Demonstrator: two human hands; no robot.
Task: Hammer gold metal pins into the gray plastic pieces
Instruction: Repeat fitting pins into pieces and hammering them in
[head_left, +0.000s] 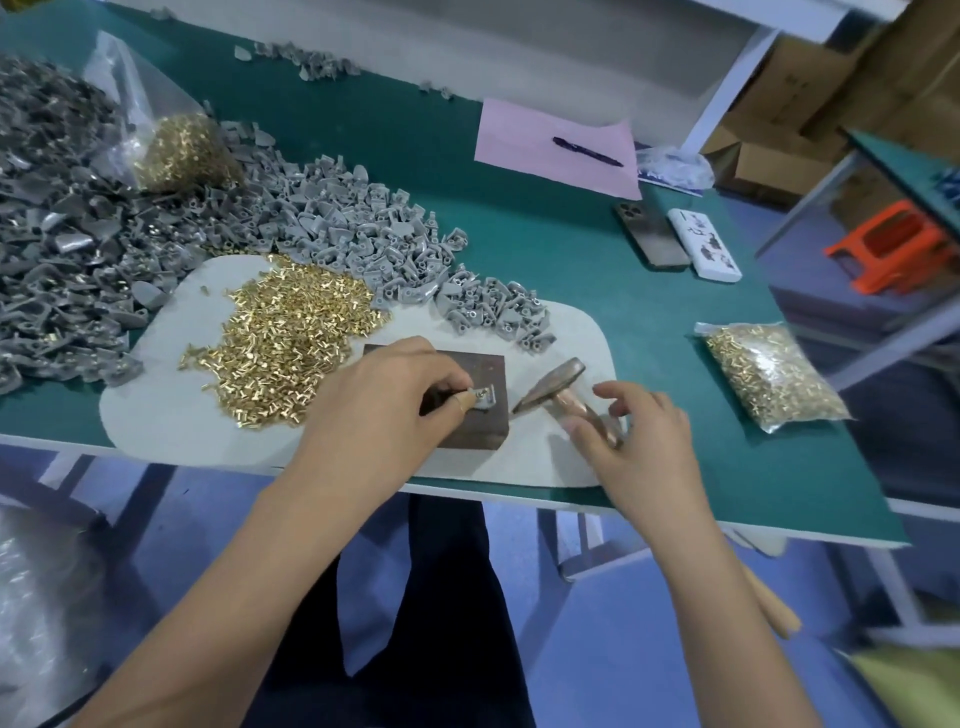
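My left hand (379, 410) pinches a small gray plastic piece (485, 399) and steadies it on top of a dark metal block (480, 423). My right hand (639, 441) holds a hammer (553, 383) close to its head, just right of the block; the head is tilted and slightly blurred. The wooden handle end (774, 616) sticks out below the table edge. A loose heap of gold pins (291, 338) lies left of the block on a pale mat (171, 410). Gray plastic pieces (363, 228) are piled behind it.
A bigger heap of gray parts (57, 249) and a bag of gold pins (176, 150) fill the far left. Another bag of pins (769, 374) lies at the right. A pink sheet with a pen (587, 150), a phone (652, 234) and a white case (704, 244) sit behind.
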